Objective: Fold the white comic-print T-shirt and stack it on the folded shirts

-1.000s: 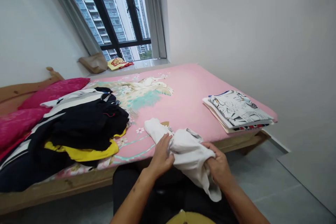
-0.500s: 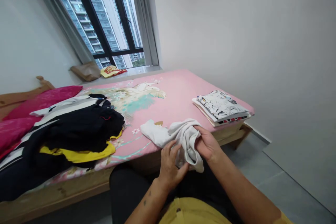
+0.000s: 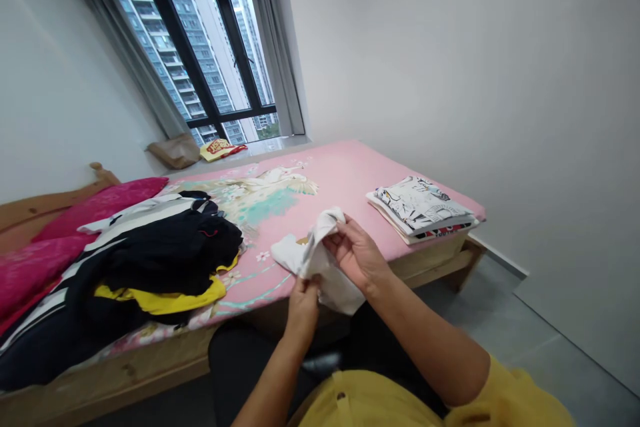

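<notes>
A white cloth garment point(image 3: 334, 280) hangs bunched between my hands at the bed's front edge, its far end lying on the pink sheet. Its exact kind I cannot make out. My left hand point(image 3: 304, 310) pinches the near left side of the fabric. Higher up and to the right, my right hand point(image 3: 361, 257) grips the upper edge between thumb and fingers. To the left lies a loose heap of dark clothes point(image 3: 170, 247) with a yellow garment point(image 3: 175, 297) sticking out beneath. On the right sits a stack of folded clothes point(image 3: 423, 205), a white printed one on top.
The pink patterned bed sheet point(image 3: 340, 177) covers a wooden bed point(image 3: 100, 373). Magenta pillows point(image 3: 105, 213) lie by the headboard. A brown paper bag point(image 3: 175, 150) and a yellow-and-red bag point(image 3: 220, 149) rest on the window sill. A wall point(image 3: 475, 80) stands beyond the bed.
My right hand has moved up and left, lifting the garment's edge. My left hand has shifted slightly left and now pinches the cloth. The view has tilted up a little.
</notes>
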Demonstrator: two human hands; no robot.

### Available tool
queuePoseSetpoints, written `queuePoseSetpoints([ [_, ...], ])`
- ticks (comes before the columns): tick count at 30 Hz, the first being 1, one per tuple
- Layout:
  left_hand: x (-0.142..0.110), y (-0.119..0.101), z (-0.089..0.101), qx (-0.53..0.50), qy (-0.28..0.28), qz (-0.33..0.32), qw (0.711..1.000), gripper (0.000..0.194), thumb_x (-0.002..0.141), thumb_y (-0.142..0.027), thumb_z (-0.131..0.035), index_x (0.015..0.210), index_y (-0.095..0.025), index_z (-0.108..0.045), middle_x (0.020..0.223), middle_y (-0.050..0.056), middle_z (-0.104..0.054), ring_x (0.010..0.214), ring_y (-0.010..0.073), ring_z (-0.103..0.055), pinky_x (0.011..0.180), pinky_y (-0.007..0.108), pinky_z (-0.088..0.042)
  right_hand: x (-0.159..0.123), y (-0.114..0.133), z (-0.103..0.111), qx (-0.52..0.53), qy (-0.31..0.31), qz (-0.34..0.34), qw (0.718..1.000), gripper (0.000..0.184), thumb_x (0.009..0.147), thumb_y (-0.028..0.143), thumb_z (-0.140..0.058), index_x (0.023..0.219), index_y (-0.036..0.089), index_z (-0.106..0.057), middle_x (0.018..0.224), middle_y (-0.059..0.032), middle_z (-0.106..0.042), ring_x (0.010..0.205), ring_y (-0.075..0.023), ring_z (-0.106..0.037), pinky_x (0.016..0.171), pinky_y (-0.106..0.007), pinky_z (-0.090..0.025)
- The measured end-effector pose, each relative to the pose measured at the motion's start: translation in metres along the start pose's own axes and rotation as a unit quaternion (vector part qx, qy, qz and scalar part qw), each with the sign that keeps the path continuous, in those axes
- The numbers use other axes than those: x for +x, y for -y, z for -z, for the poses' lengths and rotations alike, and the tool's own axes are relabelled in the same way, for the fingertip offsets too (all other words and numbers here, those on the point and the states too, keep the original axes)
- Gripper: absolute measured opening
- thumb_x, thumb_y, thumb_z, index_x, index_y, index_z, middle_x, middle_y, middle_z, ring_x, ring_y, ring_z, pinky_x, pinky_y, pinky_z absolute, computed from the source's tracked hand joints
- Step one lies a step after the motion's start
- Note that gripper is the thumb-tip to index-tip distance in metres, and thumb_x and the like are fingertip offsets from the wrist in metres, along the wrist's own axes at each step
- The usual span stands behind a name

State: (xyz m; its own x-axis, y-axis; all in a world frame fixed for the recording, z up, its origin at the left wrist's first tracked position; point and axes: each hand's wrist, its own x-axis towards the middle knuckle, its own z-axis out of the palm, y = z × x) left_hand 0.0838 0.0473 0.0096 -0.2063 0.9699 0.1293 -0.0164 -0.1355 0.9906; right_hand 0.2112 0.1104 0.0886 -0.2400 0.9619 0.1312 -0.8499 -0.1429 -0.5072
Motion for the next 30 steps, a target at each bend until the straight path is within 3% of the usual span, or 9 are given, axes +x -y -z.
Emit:
queuePoseSetpoints([
  [3, 0.016, -0.017, 0.012, -0.13, -0.037, 0.032, 0.99, 0.037, 0.079, -0.042, -0.056, 0.104, -0.016, -0.065, 0.099, 0.008, -0.07, 0.101, 0.0258, -0.063, 0.092, 0.039, -0.048, 0.0, 0.014, 0.004, -0.079, 0.02, 0.029, 0.996, 0.041, 0.072, 0.024, -0.07, 0.109, 0.023, -0.052, 0.1, -0.0004, -0.066, 0.095, -0.0145, -0.061, 0.087, -0.03, -0.049],
  [10, 0.03, -0.069, 0.038, -0.244, -0.008, 0.076, 0.967, 0.043, 0.086, -0.045, -0.043, 0.102, -0.014, -0.068, 0.099, 0.009, -0.071, 0.114, 0.0299, -0.057, 0.099, 0.046, -0.044, -0.005, 0.014, 0.05, -0.257, -0.021, 0.071, 0.964, 0.046, 0.073, 0.034, -0.067, 0.114, 0.022, -0.049, 0.115, -0.0071, -0.061, 0.11, -0.0186, -0.054, 0.09, -0.034, -0.045],
  [14, 0.032, -0.078, 0.05, -0.275, -0.004, 0.115, 0.955, 0.037, 0.084, -0.041, -0.048, 0.093, -0.012, -0.07, 0.09, 0.009, -0.072, 0.108, 0.0278, -0.061, 0.097, 0.041, -0.047, -0.012, -0.002, 0.077, -0.412, 0.003, 0.103, 0.905, 0.048, 0.072, 0.029, -0.063, 0.117, 0.022, -0.048, 0.116, -0.0086, -0.058, 0.114, -0.0206, -0.051, 0.093, -0.039, -0.042],
  [17, 0.03, -0.081, 0.062, -0.279, -0.029, 0.09, 0.955, 0.03, 0.079, -0.035, -0.058, 0.094, -0.012, -0.07, 0.085, 0.006, -0.073, 0.099, 0.025, -0.065, 0.091, 0.034, -0.05, -0.01, -0.014, 0.089, -0.512, 0.032, 0.087, 0.854, 0.058, 0.07, 0.023, -0.058, 0.126, 0.024, -0.042, 0.129, -0.0096, -0.05, 0.125, -0.0217, -0.042, 0.101, -0.044, -0.035],
  [19, 0.027, -0.086, 0.069, -0.267, -0.047, 0.065, 0.96, 0.029, 0.075, -0.034, -0.063, 0.094, -0.013, -0.071, 0.084, 0.005, -0.073, 0.094, 0.024, -0.066, 0.087, 0.032, -0.051, -0.005, -0.022, 0.092, -0.538, 0.056, 0.068, 0.838, 0.063, 0.066, 0.02, -0.056, 0.127, 0.023, -0.041, 0.133, -0.0096, -0.047, 0.128, -0.0222, -0.038, 0.104, -0.043, -0.031],
  [21, 0.024, -0.094, 0.075, -0.24, -0.055, 0.048, 0.968, 0.028, 0.073, -0.034, -0.065, 0.091, -0.014, -0.071, 0.082, 0.004, -0.072, 0.091, 0.0241, -0.066, 0.084, 0.031, -0.052, -0.001, -0.028, 0.089, -0.543, 0.112, 0.03, 0.832, 0.052, 0.064, 0.019, -0.056, 0.116, 0.021, -0.051, 0.122, -0.0081, -0.054, 0.12, -0.022, -0.045, 0.101, -0.038, -0.035],
  [24, 0.024, -0.108, 0.09, -0.163, -0.036, 0.042, 0.985, 0.033, 0.07, -0.038, -0.068, 0.092, -0.013, -0.072, 0.083, 0.005, -0.072, 0.088, 0.025, -0.066, 0.081, 0.032, -0.051, 0.001, -0.028, 0.081, -0.522, 0.175, -0.059, 0.833, 0.015, 0.073, 0.026, -0.05, 0.083, 0.018, -0.058, 0.08, -0.0011, -0.059, 0.08, -0.0161, -0.056, 0.073, -0.028, -0.045],
  [27, 0.033, -0.117, 0.115, -0.002, 0.04, 0.054, 0.998, 0.042, 0.067, -0.039, -0.072, 0.101, -0.014, -0.07, 0.09, 0.006, -0.071, 0.09, 0.0242, -0.064, 0.08, 0.031, -0.048, -0.001, -0.007, 0.073, -0.478, 0.111, -0.053, 0.87, 0.018, 0.082, 0.033, -0.043, 0.075, 0.019, -0.052, 0.061, 0.0041, -0.046, 0.056, -0.0102, -0.043, 0.052, -0.022, -0.035],
  [30, 0.042, -0.111, 0.14, 0.124, 0.047, 0.068, 0.989, 0.047, 0.068, -0.044, -0.071, 0.105, -0.016, -0.067, 0.094, 0.005, -0.07, 0.09, 0.0216, -0.061, 0.077, 0.028, -0.045, 0.0, 0.03, 0.065, -0.463, 0.044, -0.018, 0.885, 0.018, 0.08, 0.035, -0.047, 0.074, 0.019, -0.05, 0.056, 0.0057, -0.042, 0.049, -0.0084, -0.037, 0.046, -0.021, -0.03],
])
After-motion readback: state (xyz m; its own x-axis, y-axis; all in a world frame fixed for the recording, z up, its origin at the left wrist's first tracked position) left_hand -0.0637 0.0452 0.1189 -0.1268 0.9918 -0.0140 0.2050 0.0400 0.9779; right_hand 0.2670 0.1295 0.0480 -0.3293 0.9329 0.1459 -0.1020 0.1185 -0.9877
